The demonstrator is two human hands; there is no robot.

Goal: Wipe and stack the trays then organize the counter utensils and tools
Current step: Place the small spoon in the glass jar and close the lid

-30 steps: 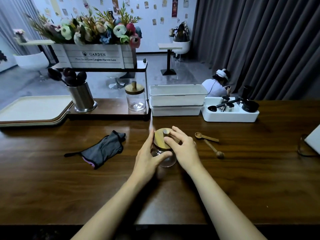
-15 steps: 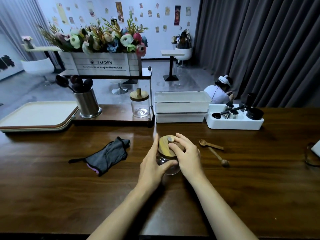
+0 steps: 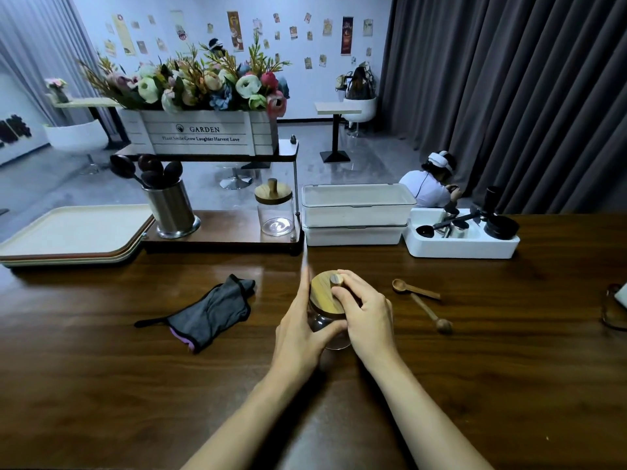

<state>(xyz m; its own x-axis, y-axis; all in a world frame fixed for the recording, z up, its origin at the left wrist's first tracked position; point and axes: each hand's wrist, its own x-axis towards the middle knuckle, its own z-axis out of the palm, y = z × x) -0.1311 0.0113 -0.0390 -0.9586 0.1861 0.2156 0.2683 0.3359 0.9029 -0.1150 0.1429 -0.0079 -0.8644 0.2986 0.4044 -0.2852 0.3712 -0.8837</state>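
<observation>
The glass jar point(image 3: 321, 323) stands mid-counter on the dark table point(image 3: 475, 351), between a grey cloth point(image 3: 210, 310) and two wooden spoons point(image 3: 416, 293). The left hand point(image 3: 298, 330) wraps its clear body, thumb across the front. The right hand point(image 3: 368, 317) lies over the wooden lid point(image 3: 324, 296), fingers curled about its knob point(image 3: 336, 279). The jar looks empty and light, but smooth glass is likely slippery and breakable. The body is the safer hold, since the lid may simply lift off.

Dim, bluish light; soft glare on the dark table point(image 3: 475, 351); wide-angle bending at the edges.
</observation>
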